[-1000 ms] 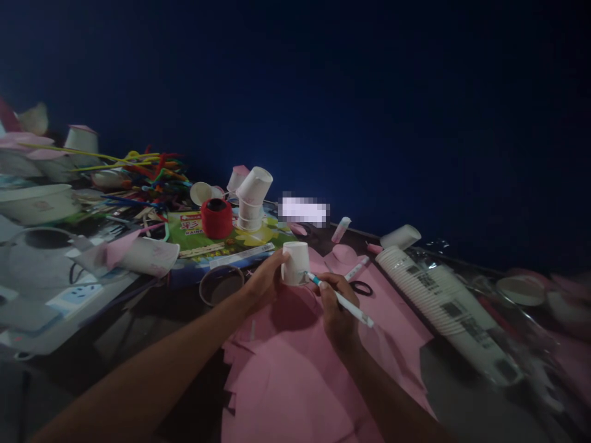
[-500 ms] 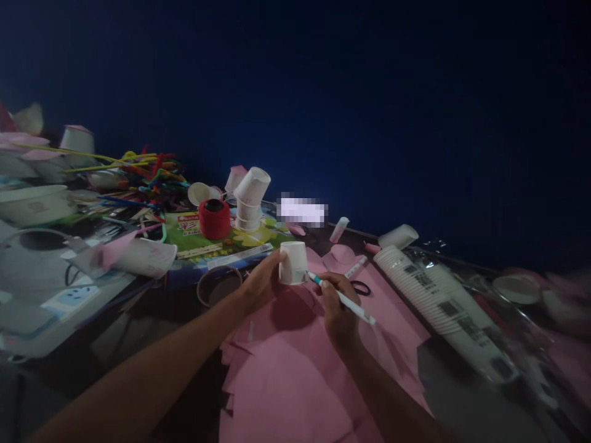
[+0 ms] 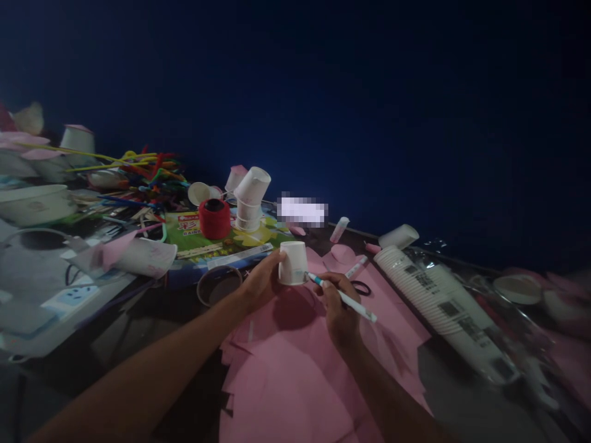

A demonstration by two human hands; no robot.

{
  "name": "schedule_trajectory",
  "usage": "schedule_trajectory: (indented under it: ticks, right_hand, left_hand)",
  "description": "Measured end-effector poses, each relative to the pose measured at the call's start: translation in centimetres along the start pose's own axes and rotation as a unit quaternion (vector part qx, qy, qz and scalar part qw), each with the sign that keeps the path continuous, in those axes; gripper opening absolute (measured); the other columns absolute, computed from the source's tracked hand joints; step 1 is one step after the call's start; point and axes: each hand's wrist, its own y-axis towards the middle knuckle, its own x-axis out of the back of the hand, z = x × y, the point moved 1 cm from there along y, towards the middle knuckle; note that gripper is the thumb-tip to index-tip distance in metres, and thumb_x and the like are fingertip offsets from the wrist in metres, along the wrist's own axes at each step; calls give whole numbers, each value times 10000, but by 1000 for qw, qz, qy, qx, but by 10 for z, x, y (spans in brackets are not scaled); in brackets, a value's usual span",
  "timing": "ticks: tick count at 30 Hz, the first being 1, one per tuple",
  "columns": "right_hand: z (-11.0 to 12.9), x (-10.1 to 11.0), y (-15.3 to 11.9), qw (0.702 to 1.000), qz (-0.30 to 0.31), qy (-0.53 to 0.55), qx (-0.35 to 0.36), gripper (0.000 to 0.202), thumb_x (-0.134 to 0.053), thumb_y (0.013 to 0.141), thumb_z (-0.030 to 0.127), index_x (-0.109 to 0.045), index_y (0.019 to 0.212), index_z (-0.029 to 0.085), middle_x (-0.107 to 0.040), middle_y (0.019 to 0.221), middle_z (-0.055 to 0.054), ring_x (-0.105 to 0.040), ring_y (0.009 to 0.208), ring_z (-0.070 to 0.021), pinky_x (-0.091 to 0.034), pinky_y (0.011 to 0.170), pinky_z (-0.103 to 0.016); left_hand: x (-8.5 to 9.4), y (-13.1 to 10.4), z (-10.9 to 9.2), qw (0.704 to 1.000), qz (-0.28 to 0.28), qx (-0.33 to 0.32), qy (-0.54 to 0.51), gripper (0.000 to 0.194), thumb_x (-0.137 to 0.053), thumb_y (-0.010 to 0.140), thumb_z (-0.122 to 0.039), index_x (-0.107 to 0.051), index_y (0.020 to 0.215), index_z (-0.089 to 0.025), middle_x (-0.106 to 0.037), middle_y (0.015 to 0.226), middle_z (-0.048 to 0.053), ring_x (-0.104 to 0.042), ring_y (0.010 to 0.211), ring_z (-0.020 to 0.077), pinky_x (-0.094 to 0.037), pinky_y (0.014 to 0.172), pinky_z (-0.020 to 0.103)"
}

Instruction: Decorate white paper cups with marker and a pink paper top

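Observation:
My left hand grips a white paper cup by its left side, with the cup's wider end down above pink paper sheets. Small faint marks show low on the cup's wall. My right hand is closed around a white and teal marker. The marker's tip is at the lower right side of the cup. Just beyond my right hand lie black-handled scissors on the pink paper.
Stacked cups and a red yarn roll stand on a colourful pack behind my left hand. Wrapped cups lie at right. Coloured pipe cleaners and a white power strip are at left.
The marker and my right hand have shifted very slightly to the right and down. The marks low on the cup look a little more distinct. My left hand holds the cup in the same place.

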Motion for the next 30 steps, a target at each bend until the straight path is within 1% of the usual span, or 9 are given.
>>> schedule_trajectory:
  ticks: [4,7,9,13,18,22,26,28,30]
  right_hand:
    - [-3,0,-1,1000,13,-3,-17,149,-512,826,283,-620,798,184,-606,648,9,-539,583,-131,-430,534,-245]
    - [-6,1,-2,999,36,12,-26,148,-517,817,274,-623,772,181,-601,629,9,-543,589,-135,-429,547,-252]
    - [-6,2,-2,998,24,31,-38,156,-517,821,288,-620,780,178,-595,618,14,-522,552,-125,-413,521,-245]
    - [-4,2,-1,998,-10,38,-49,170,-521,816,315,-610,788,173,-587,602,22,-482,501,-108,-375,468,-228]
    - [-3,2,0,999,3,9,-42,161,-521,806,305,-615,777,177,-600,618,14,-541,572,-132,-422,523,-243]
    - [-5,3,-1,998,14,21,-51,171,-513,817,304,-620,763,182,-596,608,16,-549,574,-137,-421,527,-248]
    - [-2,3,-2,1000,-27,8,1,178,-505,849,320,-618,884,187,-615,705,-5,-565,640,-148,-460,583,-273]
    - [3,2,-4,999,-16,-12,49,180,-519,851,310,-614,947,190,-628,800,-28,-584,714,-162,-485,650,-300]
    - [7,1,-6,995,17,-30,96,182,-527,848,279,-613,984,196,-631,884,-49,-601,800,-181,-498,721,-331]
  left_hand:
    - [-2,-1,-1,1000,1,-2,21,318,-595,804,-330,-595,1074,-161,-633,738,34,-581,572,146,-425,452,227]
    - [-2,0,-1,1000,-9,-19,17,311,-594,803,-304,-597,1073,-150,-651,784,42,-599,619,150,-483,526,240]
    - [-1,0,-1,1000,-7,-26,14,316,-596,802,-300,-595,1077,-145,-655,810,45,-611,651,155,-501,553,244]
    - [0,-1,-1,1000,-14,-7,23,336,-601,809,-330,-587,1095,-154,-649,833,44,-614,661,164,-505,529,252]
    - [-1,0,0,999,-27,-22,8,273,-587,819,-284,-615,1054,-148,-657,883,54,-613,734,166,-535,666,285]
    - [-1,1,0,999,-19,-30,4,260,-607,807,-288,-632,1028,-154,-666,881,50,-615,747,167,-524,672,274]
    - [0,2,0,999,-10,-34,-1,314,-581,825,-288,-607,1106,-149,-677,920,69,-632,774,185,-515,674,282]
    - [-1,3,0,999,-11,-33,2,332,-570,833,-298,-599,1123,-138,-681,915,75,-637,788,197,-506,675,285]
    - [-2,2,0,999,-3,-40,10,349,-570,833,-322,-602,1119,-124,-682,872,72,-636,775,201,-495,667,284]
